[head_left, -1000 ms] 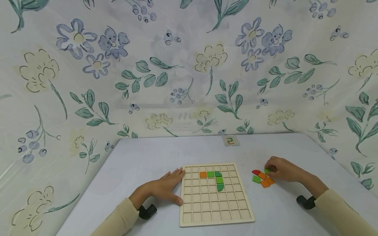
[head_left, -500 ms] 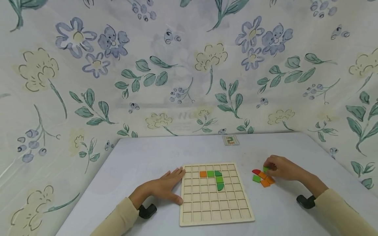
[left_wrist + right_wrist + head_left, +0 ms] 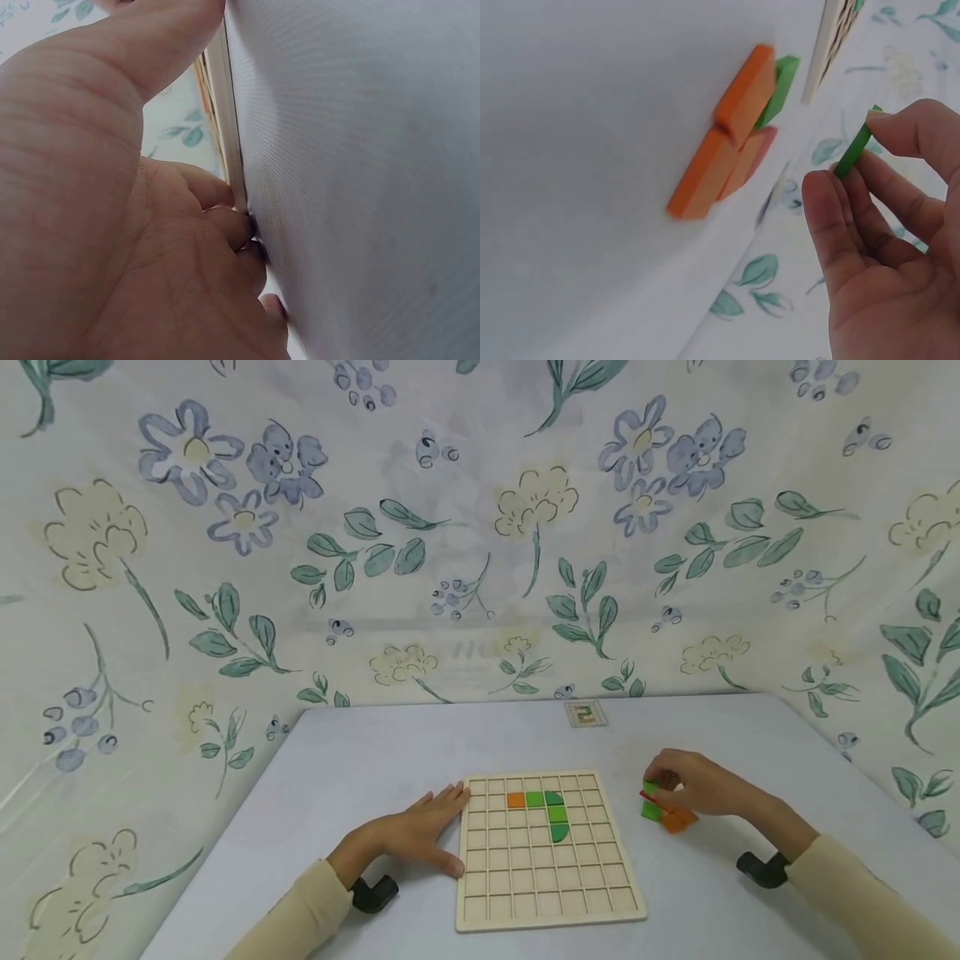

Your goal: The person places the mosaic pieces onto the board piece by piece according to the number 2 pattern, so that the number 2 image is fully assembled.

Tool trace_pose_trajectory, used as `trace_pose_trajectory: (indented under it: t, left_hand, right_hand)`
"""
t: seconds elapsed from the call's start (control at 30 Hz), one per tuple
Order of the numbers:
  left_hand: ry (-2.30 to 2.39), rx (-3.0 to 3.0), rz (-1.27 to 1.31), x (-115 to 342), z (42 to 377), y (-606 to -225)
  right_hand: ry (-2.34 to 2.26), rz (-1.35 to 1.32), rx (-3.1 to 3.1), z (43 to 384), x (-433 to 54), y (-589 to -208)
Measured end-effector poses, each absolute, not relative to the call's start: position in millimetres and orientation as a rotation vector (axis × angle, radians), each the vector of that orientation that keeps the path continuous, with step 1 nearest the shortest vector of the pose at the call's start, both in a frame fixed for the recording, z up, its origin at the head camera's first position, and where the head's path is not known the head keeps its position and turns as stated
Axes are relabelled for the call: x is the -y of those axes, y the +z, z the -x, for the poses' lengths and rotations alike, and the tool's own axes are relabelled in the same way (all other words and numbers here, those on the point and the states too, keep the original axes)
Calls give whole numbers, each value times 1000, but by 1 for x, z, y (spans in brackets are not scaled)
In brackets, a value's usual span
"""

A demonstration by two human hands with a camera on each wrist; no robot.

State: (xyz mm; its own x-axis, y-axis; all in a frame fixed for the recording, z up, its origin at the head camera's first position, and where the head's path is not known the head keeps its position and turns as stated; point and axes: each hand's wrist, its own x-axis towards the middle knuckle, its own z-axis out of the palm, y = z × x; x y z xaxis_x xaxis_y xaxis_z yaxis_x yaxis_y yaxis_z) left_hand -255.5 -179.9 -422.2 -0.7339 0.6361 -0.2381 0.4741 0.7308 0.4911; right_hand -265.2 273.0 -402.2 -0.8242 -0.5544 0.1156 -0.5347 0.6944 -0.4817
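My left hand (image 3: 420,837) lies with its fingers spread against the left edge of a wooden grid board (image 3: 525,885). In the left wrist view its thumb and fingers touch the board's side. On the board sit an orange square tile (image 3: 516,800), two green square tiles and two darker green rounded tiles, set in a bent line. My right hand (image 3: 693,781) pinches a green tile (image 3: 857,148) between thumb and fingers, above the table. Below it lie several loose tiles: orange tiles (image 3: 677,820), a green square (image 3: 651,811) and a red piece (image 3: 763,155), partly hidden by the hand in the head view.
A small card (image 3: 586,713) with a coloured grid pattern lies at the table's far edge. The white table (image 3: 382,743) extends around the board. Behind it hangs a floral cloth (image 3: 480,543).
My right hand has moved left over the loose tiles, carrying the green tile it pinches. The left hand stays at the board's edge.
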Motion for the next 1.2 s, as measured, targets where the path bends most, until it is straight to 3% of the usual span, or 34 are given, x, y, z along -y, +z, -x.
trace_pose_trajectory:
  t: [1.2]
  left_hand:
    - [554,-2543,-843,179,253,-420]
  right_hand:
    - [-818,1230,-2683,269,-169,-391]
